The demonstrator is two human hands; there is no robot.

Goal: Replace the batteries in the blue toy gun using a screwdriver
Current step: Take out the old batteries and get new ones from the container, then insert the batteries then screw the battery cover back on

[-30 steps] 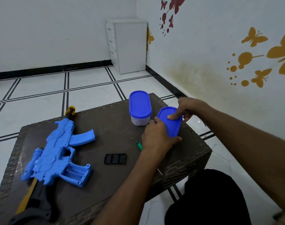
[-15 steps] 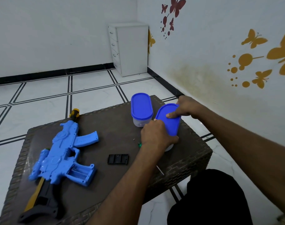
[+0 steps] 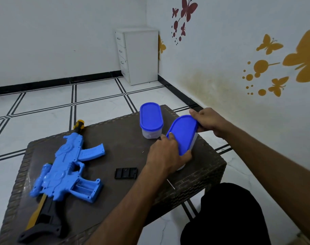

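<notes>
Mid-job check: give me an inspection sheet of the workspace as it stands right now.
Surface: dark woven table.
Job's things: blue toy gun lying flat, battery bay open; black cover beside it; screwdriver mostly hidden under the left forearm.
Clutter: closed blue-lidded container standing upright.
Grippers: left hand and right hand grip the tilted second container at opposite ends.
Cables: nothing seen.
Surroundings: tiled floor, white drawer cabinet, butterfly wall decals.

Toy gun (image 3: 67, 172) lies left of containers (image 3: 151, 121) on table (image 3: 203, 174).
</notes>
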